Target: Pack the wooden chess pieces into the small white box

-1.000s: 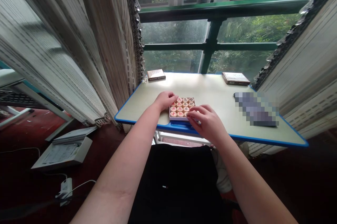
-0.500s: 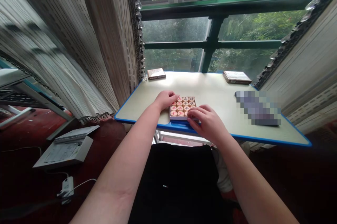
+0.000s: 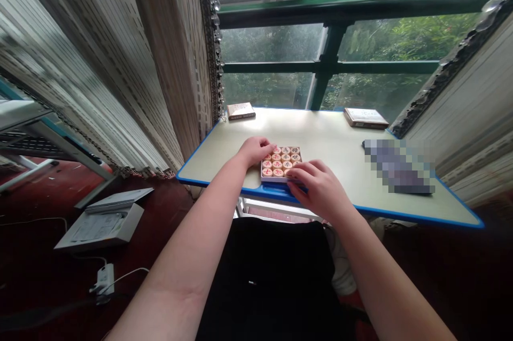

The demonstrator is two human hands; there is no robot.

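A small tray (image 3: 262, 176) packed with several round wooden game pieces (image 3: 281, 158) marked in red and black sits at the near edge of a pale table (image 3: 332, 143). My left hand (image 3: 256, 149) rests on the tray's far left corner, fingers curled against it. My right hand (image 3: 316, 186) lies over the tray's near right corner, fingers bent onto the pieces and hiding some. Whether either hand pinches a piece cannot be seen.
Two flat boxes lie at the back of the table, one left (image 3: 241, 111) and one right (image 3: 365, 117). A blurred dark object (image 3: 398, 165) lies at the right. Curtains hang on both sides of the window. An open box (image 3: 102, 221) and cable sit on the floor at left.
Only the camera view has shifted slightly; both hands stay on the tray in the same places.
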